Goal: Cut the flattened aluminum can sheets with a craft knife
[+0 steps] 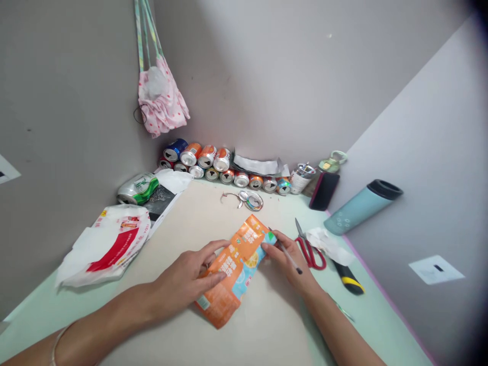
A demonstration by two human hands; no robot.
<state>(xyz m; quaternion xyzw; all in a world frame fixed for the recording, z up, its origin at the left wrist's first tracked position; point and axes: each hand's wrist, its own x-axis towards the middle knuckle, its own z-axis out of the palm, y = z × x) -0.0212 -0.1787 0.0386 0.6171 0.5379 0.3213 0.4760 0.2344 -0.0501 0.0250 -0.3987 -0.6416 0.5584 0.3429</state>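
Note:
An orange printed sheet point(233, 269) with blue patches and citrus pictures lies tilted above the pale board; it looks like a flattened drink-can wall. My left hand point(190, 272) grips its left edge, thumb and index finger over the printed face. At the upper right edge, my right hand point(284, 251) is closed around a slim pen point(292, 258), its dark end pointing down toward me. The right thumb also touches the sheet. Part of the pen and the fingers under the sheet are hidden.
Drink cans point(241, 179) are stacked along the back wall, with cut can ends point(253, 201) before them. Red-handled scissors point(310, 251), a black-yellow handle point(348, 278), a phone point(324, 190) and a blue tumbler point(360, 207) are at right. A plastic bag point(110, 246) lies left.

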